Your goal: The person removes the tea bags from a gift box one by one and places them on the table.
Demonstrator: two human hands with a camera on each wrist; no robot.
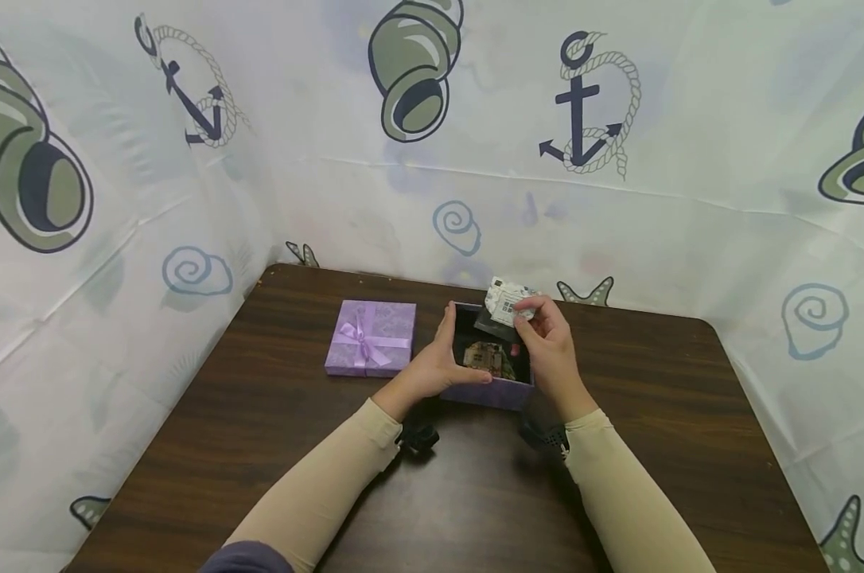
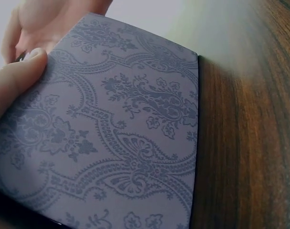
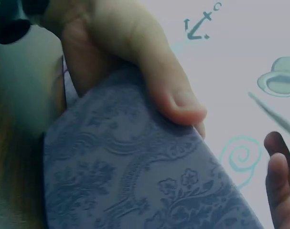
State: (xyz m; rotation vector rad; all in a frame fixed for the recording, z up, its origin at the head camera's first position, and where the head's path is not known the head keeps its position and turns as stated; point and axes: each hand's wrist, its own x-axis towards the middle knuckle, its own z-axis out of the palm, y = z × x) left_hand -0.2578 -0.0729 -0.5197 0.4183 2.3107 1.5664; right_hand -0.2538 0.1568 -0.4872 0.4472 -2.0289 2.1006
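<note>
Currently 2 hands at 1 box. Left hand (image 1: 432, 366) grips the purple box (image 1: 489, 394), thumb along its near wall, fingers at its left side. Right hand (image 1: 552, 346) pinches a white printed card (image 1: 504, 301), dark along its lower part, between thumb and fingers, over the box's far right part. Box open, on the brown table (image 1: 640, 454), interior dark; 1 brown, house-like piece (image 1: 484, 358) inside, detail too small to read. Lid (image 1: 391, 350) lies just left of the box, lilac bow (image 1: 363, 342) on top. Wrist views: floral pattern on box walls.
</note>
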